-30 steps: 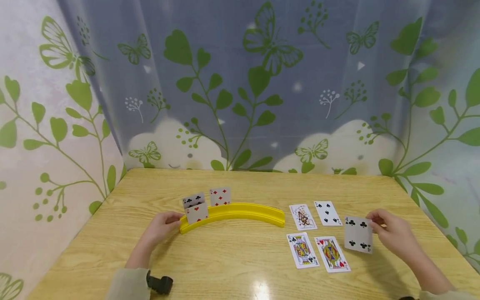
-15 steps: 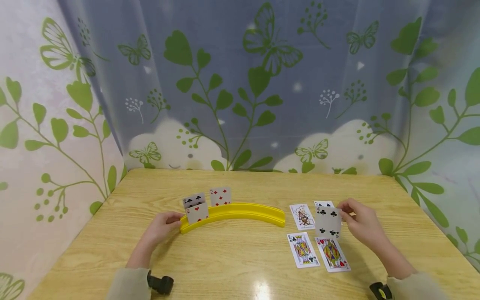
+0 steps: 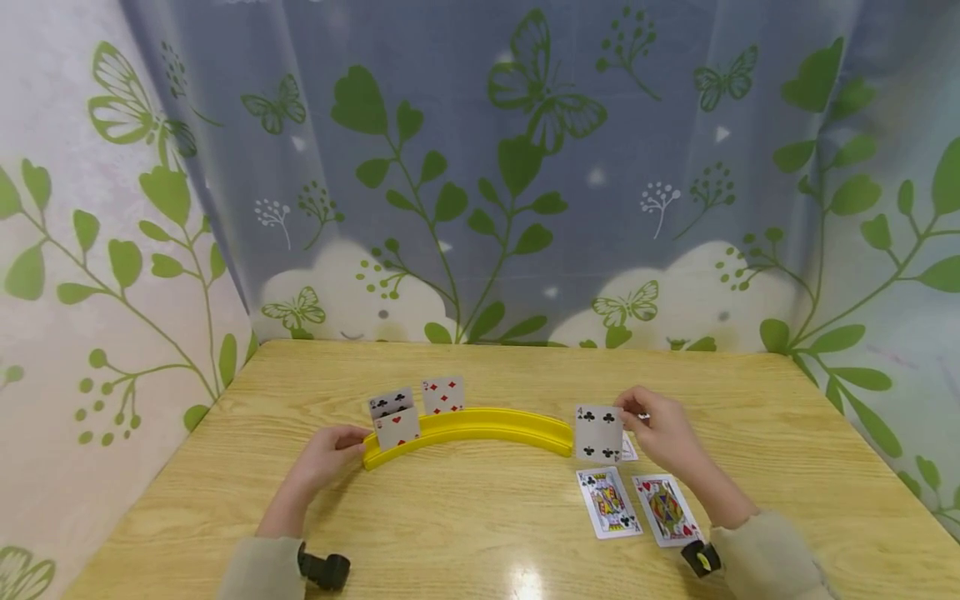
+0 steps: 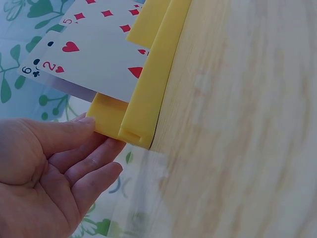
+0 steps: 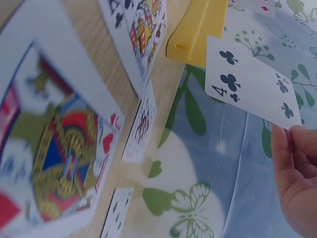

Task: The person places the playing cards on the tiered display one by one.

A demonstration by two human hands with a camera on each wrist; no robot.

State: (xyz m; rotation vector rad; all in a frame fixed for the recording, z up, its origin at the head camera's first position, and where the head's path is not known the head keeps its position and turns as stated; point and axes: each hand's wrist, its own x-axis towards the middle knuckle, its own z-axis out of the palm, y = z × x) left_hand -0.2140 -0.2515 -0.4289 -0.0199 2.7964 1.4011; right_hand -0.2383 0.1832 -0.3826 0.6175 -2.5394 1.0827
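Observation:
My left hand (image 3: 327, 457) pinches the left end of a curved yellow card holder (image 3: 480, 427), thumb on one side and fingers on the other. In the holder a two of hearts (image 4: 94, 54) stands in front of a six of clubs (image 3: 390, 402). A five of diamonds (image 3: 443, 395) stands a little to their right. My right hand (image 3: 663, 429) pinches the four of clubs (image 3: 597, 433) by its right edge, upright and face toward me. In the head view this card is beside the holder's right end and covers most of the joker (image 5: 140, 125).
On the wooden table (image 3: 465, 517), a king of clubs (image 3: 609, 502) and a jack of hearts (image 3: 665, 510) lie face up at the right. A five of spades (image 5: 116, 213) lies behind my right hand. A patterned curtain (image 3: 465, 208) hangs along the table's back edge.
My right hand has carried the four of clubs leftward, across the five of spades, to in front of the joker. My left hand stays on the holder's end.

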